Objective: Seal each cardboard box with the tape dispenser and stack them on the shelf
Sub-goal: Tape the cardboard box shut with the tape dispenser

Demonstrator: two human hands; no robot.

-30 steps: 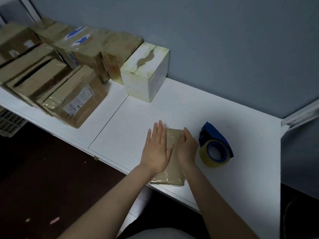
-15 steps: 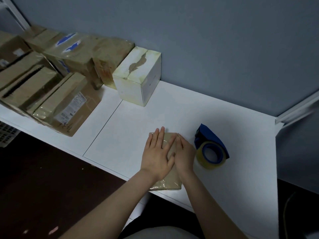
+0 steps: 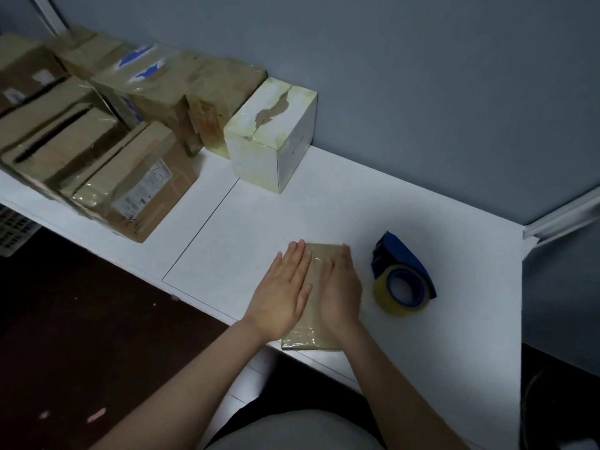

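A small flat cardboard box (image 3: 313, 297) lies at the near edge of the white worktop (image 3: 406, 196), its long side running away from the person and its near end just at the worktop's edge. It is tan, low and rectangular, and its top and near end shine with clear tape that wrinkles a little at the near corners. Both hands lie flat on its top, palms down. The left hand (image 3: 281, 295) covers the box's left half with fingers spread out straight and close together, fingertips reaching the far left corner; the right hand (image 3: 341, 289) covers the right half the same way, open and flat, pinching nothing. A strip of taped cardboard shows between the two hands. Just beside the box on the right, apart from the right hand, the tape dispenser (image 3: 402, 276) lies on the worktop, blue-bodied with a yellowish roll of tape facing the person. Further back, near the wall, a white box (image 3: 271, 138) stands upright with a torn strip along its top seam. To its left, brown cardboard boxes (image 3: 107, 134) crowd the far left of the worktop, several wrapped in glossy tape, one bearing a white printed label (image 3: 143, 190).
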